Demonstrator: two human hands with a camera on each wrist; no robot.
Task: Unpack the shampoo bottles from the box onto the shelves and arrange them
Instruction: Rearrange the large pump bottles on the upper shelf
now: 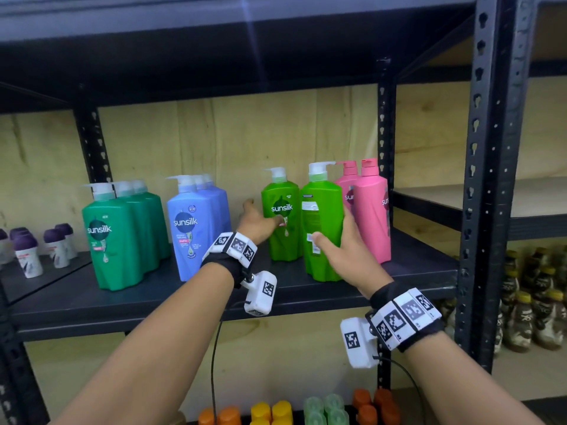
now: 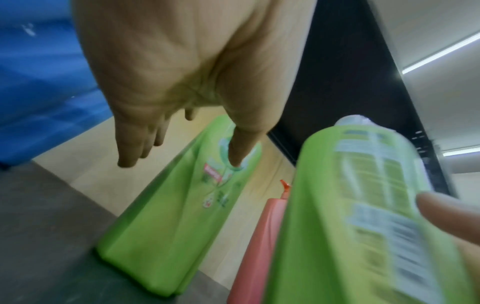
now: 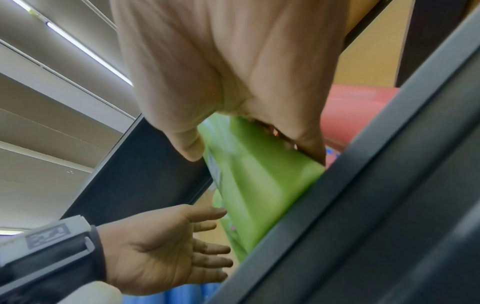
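Observation:
Two lime-green pump bottles stand side by side on the dark shelf (image 1: pixel 306 297). My right hand (image 1: pixel 334 231) grips the right bottle (image 1: pixel 322 204), whose back label faces me, thumb in front and fingers round its right side; the right wrist view shows this grip (image 3: pixel 255 157) on the bottle (image 3: pixel 259 195). My left hand (image 1: pixel 260 217) is open at the left bottle (image 1: pixel 285 246). Its thumb touches the front label and its straight fingers reach past the bottle's left side. In the left wrist view the left hand (image 2: pixel 182 162) hangs over that bottle (image 2: pixel 168 226), with the gripped bottle (image 2: pixel 363 205) close on the right.
Pink bottles (image 1: pixel 371 210) stand tight against the right bottle, by the rear post. Blue bottles (image 1: pixel 196 228) and dark green bottles (image 1: pixel 119 237) fill the shelf's left. Small purple-capped bottles (image 1: pixel 27 256) sit far left. Coloured caps (image 1: pixel 276 412) show below, brown bottles (image 1: pixel 537 317) at right.

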